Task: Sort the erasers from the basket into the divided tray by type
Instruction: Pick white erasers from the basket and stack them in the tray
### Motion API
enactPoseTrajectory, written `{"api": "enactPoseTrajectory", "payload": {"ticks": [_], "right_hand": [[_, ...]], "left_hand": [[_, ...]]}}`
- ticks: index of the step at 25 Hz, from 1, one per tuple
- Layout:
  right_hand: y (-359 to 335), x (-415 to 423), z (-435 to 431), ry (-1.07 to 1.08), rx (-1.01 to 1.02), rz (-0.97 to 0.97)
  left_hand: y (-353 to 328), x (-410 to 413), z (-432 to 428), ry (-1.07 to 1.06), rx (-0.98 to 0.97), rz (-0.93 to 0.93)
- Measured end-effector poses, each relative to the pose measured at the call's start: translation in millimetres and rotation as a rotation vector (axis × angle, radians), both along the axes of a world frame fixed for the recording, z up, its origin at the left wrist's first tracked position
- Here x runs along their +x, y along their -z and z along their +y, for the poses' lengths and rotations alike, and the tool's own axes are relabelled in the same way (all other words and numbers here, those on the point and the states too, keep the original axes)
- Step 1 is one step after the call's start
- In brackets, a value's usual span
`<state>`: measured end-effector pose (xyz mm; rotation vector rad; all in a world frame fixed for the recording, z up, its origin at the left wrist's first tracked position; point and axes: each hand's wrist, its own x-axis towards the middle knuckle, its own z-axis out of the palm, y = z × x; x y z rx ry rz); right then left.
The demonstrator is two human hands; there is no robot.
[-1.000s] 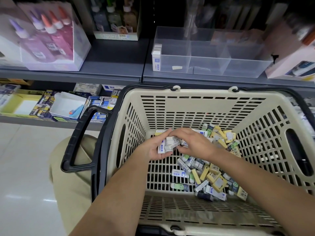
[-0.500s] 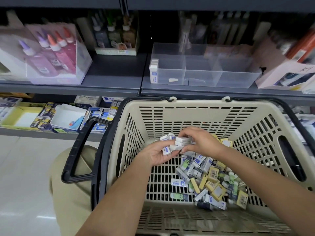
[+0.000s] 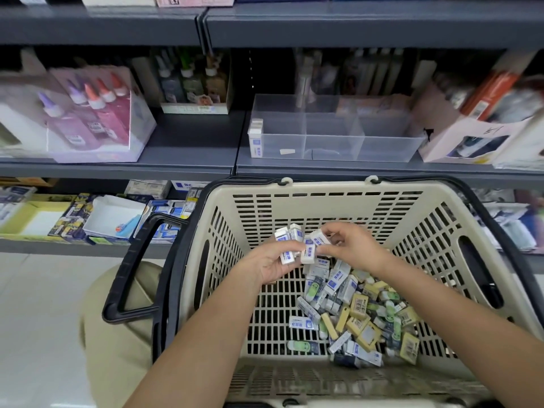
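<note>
You are early in the sort. The tray (image 3: 385,148) on the far shelf shows only a short row (image 3: 255,136) of white erasers at its left end. Most stock lies in a pile (image 3: 357,313) at the basket's (image 3: 323,190) near right, with white-blue, yellow and green types mixed. Above it, your left hand (image 3: 272,267) curls round a bunch (image 3: 295,245) of white, blue-labelled erasers, and your right hand (image 3: 354,245) pinches one against it.

The divided tray (image 3: 332,145) sat on the shelf (image 3: 188,142) behind the basket (image 3: 323,192); loose erasers (image 3: 353,310) lay in the basket's right half.
</note>
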<state>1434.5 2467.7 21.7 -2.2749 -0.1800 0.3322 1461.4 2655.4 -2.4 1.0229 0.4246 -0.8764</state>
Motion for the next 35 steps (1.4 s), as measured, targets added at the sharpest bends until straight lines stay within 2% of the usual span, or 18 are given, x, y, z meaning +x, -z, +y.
{"api": "enactPoseTrajectory", "payload": {"ticks": [4,9,14,18,22,29,32,35], "right_hand": [[3.5,1.0,1.2,0.187,0.188,0.067],[-4.2,-1.3,7.6,0.31,0.361,0.152],[-3.6,-1.4,14.6,0.402,0.437,0.165],[-0.6,-1.1,14.9,0.364,0.362,0.102],[1.8,-2.1,18.2,0.263,0.296,0.171],[-3.0,-1.9,11.9,0.196,0.375,0.232],[-6.2,1.3,6.7,0.199,0.408,0.236],[-3.4,1.7,6.6,0.201,0.441,0.193]], "left_hand": [[-5.0,-2.2,-1.3,0.013,0.123,-0.077],[-7.9,-1.0,-5.4,-0.038,0.077,-0.129],[-7.4,-1.3,-8.9,-0.046,0.046,-0.155],[-6.6,-3.1,-9.7,-0.016,0.013,-0.138],[-0.5,-1.2,-6.8,-0.064,-0.015,-0.132],[3.9,-0.8,-0.4,-0.042,-0.099,-0.045],[3.2,2.6,1.0,0.005,-0.056,-0.027],[3.3,0.6,0.1,0.161,0.041,-0.039]]}}
